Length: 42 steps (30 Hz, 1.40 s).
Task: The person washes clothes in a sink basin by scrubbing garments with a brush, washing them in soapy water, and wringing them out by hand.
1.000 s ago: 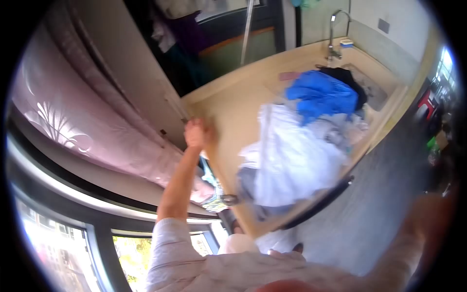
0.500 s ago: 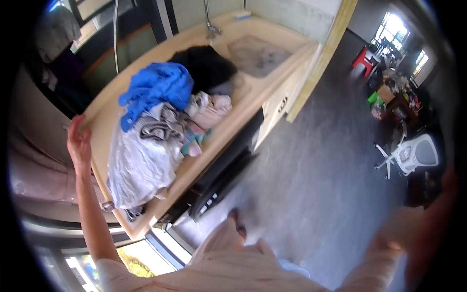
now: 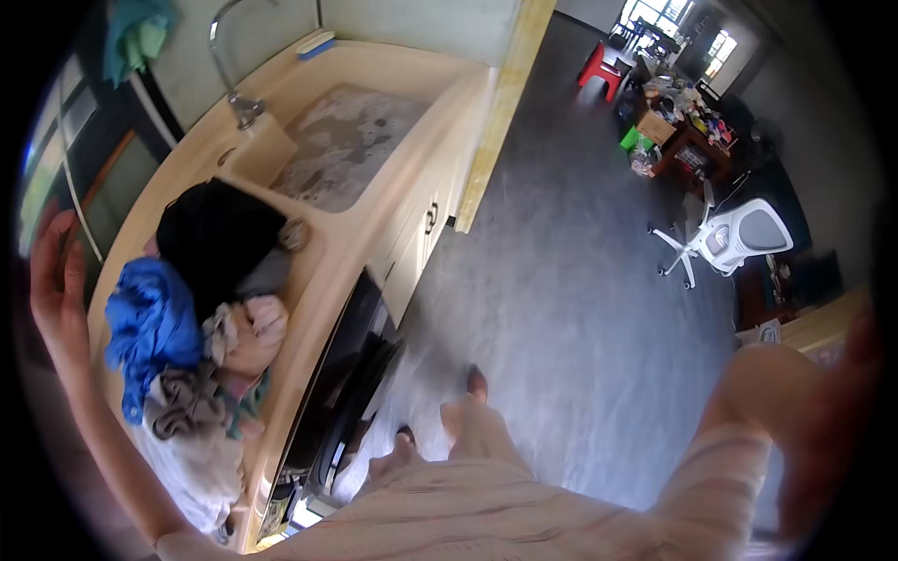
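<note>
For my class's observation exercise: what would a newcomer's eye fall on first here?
Probably the bright blue cloth, heaped with a black cloth on the counter at the picture's left, near the left hand. Next, the foamy water in the sink beyond them, beside the tap. Across the grey floor, the white chair stands out at the right.

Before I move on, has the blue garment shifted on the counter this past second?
No: against the fixed sink, the blue garment keeps its place beside the black cloth; only the view differs.
</note>
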### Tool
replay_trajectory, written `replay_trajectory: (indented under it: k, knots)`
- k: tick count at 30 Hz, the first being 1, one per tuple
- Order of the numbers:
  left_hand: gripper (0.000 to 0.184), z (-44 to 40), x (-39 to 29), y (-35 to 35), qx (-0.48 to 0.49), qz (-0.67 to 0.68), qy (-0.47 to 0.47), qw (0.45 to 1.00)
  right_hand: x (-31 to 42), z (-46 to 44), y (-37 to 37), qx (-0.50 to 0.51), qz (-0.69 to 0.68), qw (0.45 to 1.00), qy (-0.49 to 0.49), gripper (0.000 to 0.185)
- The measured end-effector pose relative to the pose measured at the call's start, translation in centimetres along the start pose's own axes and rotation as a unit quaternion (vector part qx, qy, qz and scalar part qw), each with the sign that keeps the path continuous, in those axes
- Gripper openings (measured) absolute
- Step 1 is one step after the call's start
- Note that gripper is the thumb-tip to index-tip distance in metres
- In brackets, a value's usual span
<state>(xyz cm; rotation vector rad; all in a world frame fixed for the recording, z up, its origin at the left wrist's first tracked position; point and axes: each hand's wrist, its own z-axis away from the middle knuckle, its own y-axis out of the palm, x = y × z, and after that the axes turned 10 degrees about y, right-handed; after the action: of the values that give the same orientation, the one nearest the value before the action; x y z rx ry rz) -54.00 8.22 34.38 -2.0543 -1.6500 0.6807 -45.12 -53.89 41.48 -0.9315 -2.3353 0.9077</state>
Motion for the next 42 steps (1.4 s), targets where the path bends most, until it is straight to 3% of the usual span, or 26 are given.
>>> replay_trajectory:
  k: [5,6,8,11,13,15,16,19,21,24,27,28,29,30,31,32,33,34,35,36,38,39,40,41,42]
  knots:
    - [0.027,-8.4,-3.9,10.2,0.049,-0.015,0.068,0.996,-6.9,-5.3,2.4,-0.017,-0.026,0.999,-0.026,0.023]
    - [0.026,-10.5,-5.6,12.4,0.068,-0.112,0.105,0.986,-8.4,-7.1,3.0,-0.017,-0.044,0.999,-0.018,0.023]
    - [0.025,-12.3,-4.7,15.0,0.066,-0.022,0.085,0.994,-10.2,-9.4,3.8,-0.032,-0.079,0.996,-0.011,0.023]
    - [0.026,-14.0,-4.9,22.3,0.07,-0.07,0.079,0.992,-13.4,-13.0,9.6,-0.026,-0.201,0.978,0.042,0.023]
    - [0.029,-14.2,-3.9,25.7,0.095,-0.061,0.054,0.992,-16.2,-14.7,17.5,0.042,-0.318,0.938,0.133,0.023]
    - [0.03,-15.0,-4.5,29.3,0.121,0.08,-0.062,0.987,-19.7,-15.5,27.1,0.166,-0.37,0.896,0.184,0.023]
    - [0.031,-15.2,-4.1,31.4,0.135,0.149,-0.114,0.973,-19.8,-15.5,31.6,0.226,-0.328,0.894,0.206,0.021]
    - [0.029,-16.7,-1.1,38.5,0.194,0.032,-0.051,0.979,-19.6,-18.3,40.9,0.29,-0.371,0.874,0.118,0.014]
    - [0.03,-15.5,2.1,44.4,0.198,0.112,-0.073,0.971,-18.3,-20.5,44.3,0.331,-0.33,0.882,0.065,0.014]
    - [0.039,-10.1,6.9,52.7,0.387,0.125,-0.208,0.89,-18.0,-25.1,50.5,0.344,-0.339,0.875,-0.036,0.014]
    - [0.05,-5.2,9.0,55.9,0.471,0.11,-0.317,0.816,-18.1,-28.3,55.5,0.401,-0.341,0.85,-0.021,0.015]
    - [0.054,-3.9,9.3,57.1,0.481,0.096,-0.302,0.817,-17.8,-29.8,56.6,0.471,-0.367,0.801,0.043,0.016]
    - [0.058,-1.6,9.7,57.9,0.492,0.077,-0.298,0.814,-17.7,-31.3,58.5,0.491,-0.37,0.788,0.029,0.017]
    - [0.057,2.3,10.5,59.9,0.503,0.06,-0.274,0.817,-17.9,-32.4,61.6,0.522,-0.378,0.764,0.009,0.017]
    - [0.044,7.2,11.8,63.8,0.551,0.036,-0.264,0.791,-17.8,-33.4,64.8,0.566,-0.406,0.717,0.023,0.019]
    - [0.029,2.5,8.6,61.7,0.652,0.051,-0.282,0.702,-17.5,-34.6,66.9,0.59,-0.356,0.724,0.022,0.022]
    - [0.023,0.5,5.9,60.7,0.645,0.048,-0.325,0.69,-17.9,-35.3,70.7,0.585,-0.293,0.751,-0.085,0.028]
    - [0.021,1.2,4.5,60.9,0.565,0.047,-0.342,0.749,-19.0,-34.8,76.0,0.545,-0.321,0.761,-0.146,0.035]
    - [0.023,0.4,4.2,60.9,0.629,0.041,-0.308,0.712,-19.0,-35.0,79.0,0.602,-0.286,0.734,-0.132,0.047]
    - [0.024,0.0,3.9,60.6,0.632,0.059,-0.321,0.703,-18.7,-34.4,80.0,0.618,-0.235,0.733,-0.161,0.054]
    - [0.026,-0.9,4.5,59.1,0.5,0.198,-0.43,0.725,-16.8,-33.3,81.7,0.657,-0.13,0.715,-0.201,0.068]
    - [0.028,-1.9,4.9,58.5,0.465,0.239,-0.504,0.688,-16.0,-32.1,82.3,0.685,-0.076,0.693,-0.213,0.074]
    - [0.027,-3.1,5.2,57.6,0.41,0.276,-0.539,0.682,-15.8,-29.2,84.4,0.669,-0.102,0.712,-0.19,0.076]
    - [0.023,-2.3,5.7,57.1,0.26,0.344,-0.613,0.663,-14.5,-28.9,83.6,0.717,-0.123,0.664,-0.171,0.065]
    - [0.02,-2.1,5.9,56.4,0.15,0.314,-0.628,0.696,-13.1,-28.7,82.6,0.762,-0.139,0.614,-0.148,0.053]
